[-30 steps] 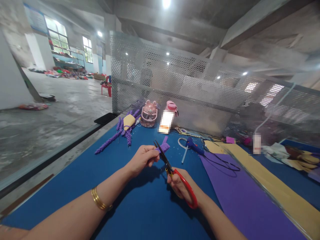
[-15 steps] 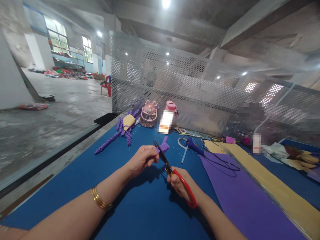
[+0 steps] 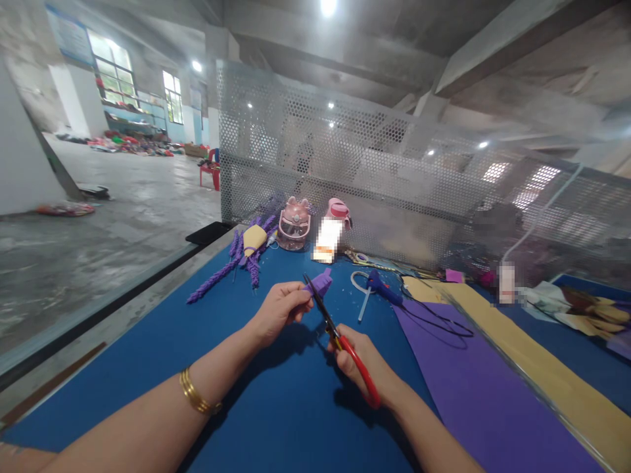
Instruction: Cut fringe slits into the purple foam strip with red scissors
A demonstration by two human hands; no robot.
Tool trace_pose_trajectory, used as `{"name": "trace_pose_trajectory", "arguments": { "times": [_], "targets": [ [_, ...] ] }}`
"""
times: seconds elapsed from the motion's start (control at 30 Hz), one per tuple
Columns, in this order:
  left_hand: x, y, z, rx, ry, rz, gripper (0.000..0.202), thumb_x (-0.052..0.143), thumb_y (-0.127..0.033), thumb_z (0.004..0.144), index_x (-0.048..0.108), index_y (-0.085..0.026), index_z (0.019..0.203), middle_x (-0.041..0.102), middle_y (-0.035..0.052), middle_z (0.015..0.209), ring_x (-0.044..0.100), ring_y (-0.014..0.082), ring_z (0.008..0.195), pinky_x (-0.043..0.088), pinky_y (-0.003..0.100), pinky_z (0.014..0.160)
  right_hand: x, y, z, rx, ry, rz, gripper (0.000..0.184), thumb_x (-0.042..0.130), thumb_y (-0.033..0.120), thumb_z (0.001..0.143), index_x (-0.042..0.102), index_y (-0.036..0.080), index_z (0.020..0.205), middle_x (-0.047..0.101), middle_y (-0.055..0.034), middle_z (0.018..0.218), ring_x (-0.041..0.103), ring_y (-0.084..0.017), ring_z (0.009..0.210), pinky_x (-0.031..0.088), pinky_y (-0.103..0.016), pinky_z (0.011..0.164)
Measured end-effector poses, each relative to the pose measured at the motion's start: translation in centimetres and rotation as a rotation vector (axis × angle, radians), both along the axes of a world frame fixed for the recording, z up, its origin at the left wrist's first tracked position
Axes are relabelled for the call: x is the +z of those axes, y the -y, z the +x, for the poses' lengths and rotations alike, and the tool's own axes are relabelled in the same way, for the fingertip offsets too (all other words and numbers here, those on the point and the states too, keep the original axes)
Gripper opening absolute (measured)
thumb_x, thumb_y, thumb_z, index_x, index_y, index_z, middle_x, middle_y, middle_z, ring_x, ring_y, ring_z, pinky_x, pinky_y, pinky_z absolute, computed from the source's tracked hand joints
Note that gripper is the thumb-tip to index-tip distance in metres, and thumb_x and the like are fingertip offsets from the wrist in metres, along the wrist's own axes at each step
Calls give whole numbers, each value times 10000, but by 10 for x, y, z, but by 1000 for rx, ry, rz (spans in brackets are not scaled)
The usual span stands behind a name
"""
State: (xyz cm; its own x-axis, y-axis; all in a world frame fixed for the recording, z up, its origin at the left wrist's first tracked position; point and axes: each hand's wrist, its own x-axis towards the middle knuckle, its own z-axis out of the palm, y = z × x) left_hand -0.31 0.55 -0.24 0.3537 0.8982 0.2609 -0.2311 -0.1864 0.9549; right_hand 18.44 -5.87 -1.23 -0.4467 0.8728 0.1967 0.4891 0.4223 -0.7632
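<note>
My left hand [image 3: 280, 309] pinches a small purple foam piece [image 3: 319, 282] above the blue table [image 3: 276, 407]. A gold bangle [image 3: 197, 394] sits on that forearm. My right hand [image 3: 357, 364] grips red-handled scissors [image 3: 340, 341], fingers through the loops. The dark blades point up and left, meeting the purple piece just right of my left fingertips.
A purple sheet [image 3: 473, 387] and a yellow strip [image 3: 542, 368] lie at the right. A blue glue gun [image 3: 382, 286] with its cord lies behind the hands. Purple lavender-like stems [image 3: 231, 266], a pink cup [image 3: 294, 226] and a pink bottle [image 3: 332, 233] stand before a perforated screen [image 3: 374, 177].
The scissors' blades have closed together on the purple piece, and my right hand has shifted slightly up. The purple piece now tilts flatter in my left fingers.
</note>
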Motion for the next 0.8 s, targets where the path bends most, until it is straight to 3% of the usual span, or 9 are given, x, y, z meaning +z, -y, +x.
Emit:
{"name": "trace_pose_trajectory", "arguments": {
  "times": [0.27,0.43,0.8],
  "targets": [
    [-4,-4,-3,43,31,5,222,524,-286,746,554,-146,577,458,-47,428,345,58,395,220,196,420,3,2,3,-76,188,58,399,462,596,774,424,199,767,401,66,576,296,-85,504,239,-200,453],
    [-4,-4,-3,71,-10,18,221,527,-294,739,558,-146,577,461,-47,432,352,61,390,213,198,406,15,5,-2,-177,326,99,382,618,466,690,325,222,676,353,86,533,257,-80,471,199,-204,437],
    [0,-1,-4,65,-90,41,211,507,-283,734,556,-147,579,459,-48,410,346,63,376,226,201,405,9,3,-2,-213,429,226,372,561,525,726,349,222,690,430,63,543,310,-92,460,210,-208,443]
  ]
}}
